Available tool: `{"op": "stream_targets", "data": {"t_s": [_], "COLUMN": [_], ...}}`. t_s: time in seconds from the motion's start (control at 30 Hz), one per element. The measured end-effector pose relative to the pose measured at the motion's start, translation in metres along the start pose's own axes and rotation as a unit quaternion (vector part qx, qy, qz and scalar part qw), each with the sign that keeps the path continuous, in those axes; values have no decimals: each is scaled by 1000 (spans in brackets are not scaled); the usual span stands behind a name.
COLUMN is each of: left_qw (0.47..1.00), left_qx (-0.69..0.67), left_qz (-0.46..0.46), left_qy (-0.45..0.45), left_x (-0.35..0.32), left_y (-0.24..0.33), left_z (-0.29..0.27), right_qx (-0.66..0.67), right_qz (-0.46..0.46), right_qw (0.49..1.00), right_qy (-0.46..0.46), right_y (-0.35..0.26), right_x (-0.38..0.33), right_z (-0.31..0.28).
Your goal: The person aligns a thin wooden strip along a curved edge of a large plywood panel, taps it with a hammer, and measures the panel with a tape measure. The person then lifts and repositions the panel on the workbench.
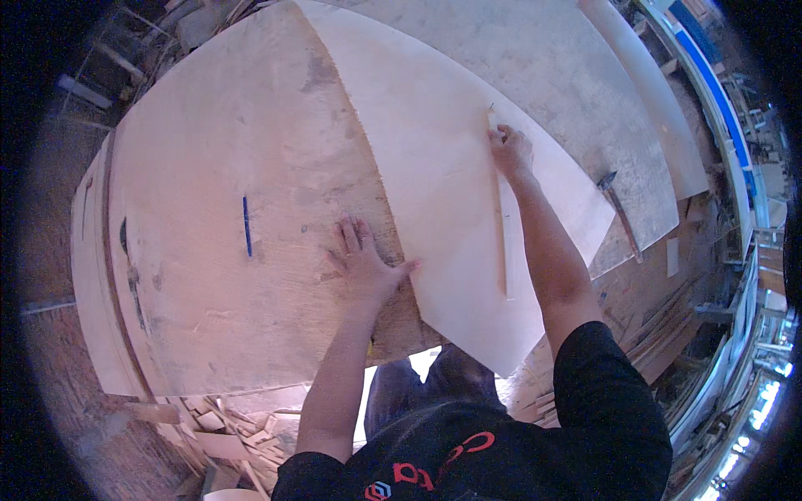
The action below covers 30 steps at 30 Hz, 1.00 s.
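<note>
My left hand (363, 263) lies flat with fingers spread on a worn wooden board (192, 309). Its thumb reaches to the edge of a pale, thin wooden sheet (443, 200), which overlaps that board. On the sheet rests a narrow wooden strip (507, 242), running away from my body. My right hand (512, 150) has its fingers curled round the strip's far end. A small thin tip pokes out just beyond those fingers, too small to make out. To the left of my left hand, a blue pen (247, 225) lies on the board.
A hammer (620, 213) lies to the right of my right forearm, on another large sheet (601, 125). Scrap wood pieces (242, 442) are heaped below the near left edge. More long offcuts (668, 334) lie at the right. A long raised edge (113, 275) runs along the left.
</note>
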<state>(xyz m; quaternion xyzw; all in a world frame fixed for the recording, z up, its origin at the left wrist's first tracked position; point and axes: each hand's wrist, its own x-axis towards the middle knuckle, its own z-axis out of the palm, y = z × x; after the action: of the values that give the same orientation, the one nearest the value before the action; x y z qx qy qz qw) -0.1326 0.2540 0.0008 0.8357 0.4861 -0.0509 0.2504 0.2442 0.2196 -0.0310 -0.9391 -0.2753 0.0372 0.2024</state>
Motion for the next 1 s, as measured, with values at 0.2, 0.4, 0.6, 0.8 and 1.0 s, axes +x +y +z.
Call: {"op": "stream_targets", "data": {"t_s": [0.2, 0.4, 0.6, 0.8, 1.0], "left_qw": [999, 999, 975, 966, 959], "left_qx": [-19, 21, 45, 56, 37], "left_qz": [-9, -33, -45, -12, -4], "left_qy": [26, 34, 214, 253, 282], "left_x": [0, -1, 3, 40, 43], "left_y": [-1, 0, 60, 119, 121], "left_z": [7, 5, 36, 73, 74], "right_qx": [23, -34, 15, 20, 8], "right_qz": [-139, -388, -535, -649, -665], "right_qw": [990, 921, 843, 741, 676], "right_qy": [24, 20, -43, -171, -318], "right_y": [48, 66, 45, 7, -13], "right_x": [13, 73, 122, 159, 183], "right_z": [-43, -70, -52, -33, -28]}}
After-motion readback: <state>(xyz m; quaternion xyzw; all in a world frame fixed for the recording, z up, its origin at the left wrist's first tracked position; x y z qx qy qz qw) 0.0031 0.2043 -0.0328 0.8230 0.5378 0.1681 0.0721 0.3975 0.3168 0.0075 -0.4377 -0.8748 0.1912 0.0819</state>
